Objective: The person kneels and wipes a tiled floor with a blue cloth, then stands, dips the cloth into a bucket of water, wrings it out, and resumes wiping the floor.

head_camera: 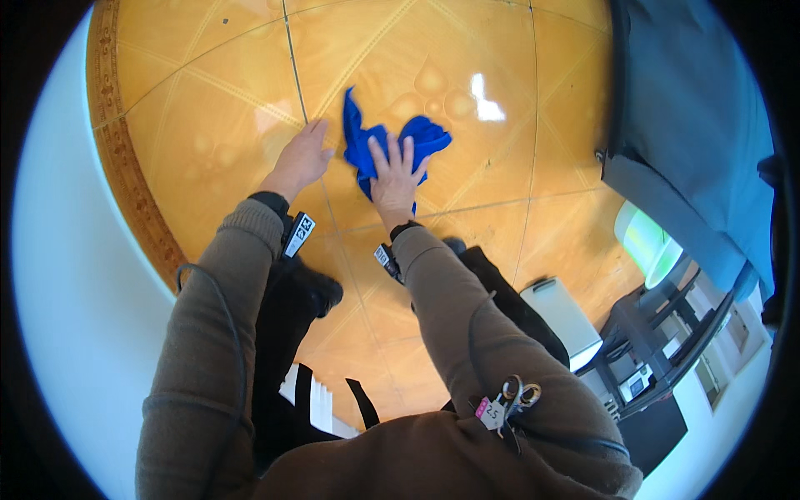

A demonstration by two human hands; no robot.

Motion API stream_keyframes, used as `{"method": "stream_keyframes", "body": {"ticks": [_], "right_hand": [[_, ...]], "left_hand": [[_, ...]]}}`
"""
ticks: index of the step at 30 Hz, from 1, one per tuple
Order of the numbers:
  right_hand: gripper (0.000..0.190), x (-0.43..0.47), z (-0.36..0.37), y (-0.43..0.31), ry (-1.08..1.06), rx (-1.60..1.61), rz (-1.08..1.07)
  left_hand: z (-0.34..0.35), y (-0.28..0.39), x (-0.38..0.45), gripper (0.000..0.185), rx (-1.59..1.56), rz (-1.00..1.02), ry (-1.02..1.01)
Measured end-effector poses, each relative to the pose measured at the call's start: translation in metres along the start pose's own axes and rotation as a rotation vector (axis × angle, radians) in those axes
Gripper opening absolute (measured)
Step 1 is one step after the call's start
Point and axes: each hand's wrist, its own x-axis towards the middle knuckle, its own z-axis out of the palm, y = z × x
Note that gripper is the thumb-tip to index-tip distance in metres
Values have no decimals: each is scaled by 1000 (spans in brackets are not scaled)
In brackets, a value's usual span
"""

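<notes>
A crumpled blue cloth (375, 147) lies on the glossy yellow tiled floor (437, 181) in front of me. My right hand (395, 178) rests palm down on it, fingers spread and not curled around the fabric. One corner of the cloth sticks out towards the top, and a fold bulges to the right of my fingers. To the left of the cloth, my left hand (302, 156) is over the floor with nothing in it, its thumb apart from its fingers. Whether that hand touches the tiles, I cannot tell.
A white wall with a brown patterned border (134, 169) runs along the left. On the right are a grey fabric-covered piece (687, 112), a pale green bin (647, 244), a white box (562, 319) and a dark frame (650, 337). My black shoe (322, 290) stands below my left hand.
</notes>
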Motion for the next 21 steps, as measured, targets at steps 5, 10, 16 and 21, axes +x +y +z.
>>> {"method": "stream_keyframes", "body": {"ticks": [5,10,16,21], "right_hand": [[55,-98,15,-28,-386,370,374],[20,-162,-45,-22,-753,1269,976],[19,-216,-185,-28,-1017,1216,467],[26,-251,-279,13,-1133,1329,322]], "left_hand": [[32,-14,-129,74,-47,-193,-209],[36,68,-228,82,-579,-546,-382],[31,178,-268,55,-1427,-619,-533],[35,236,-298,50,-1085,-799,-431]]}}
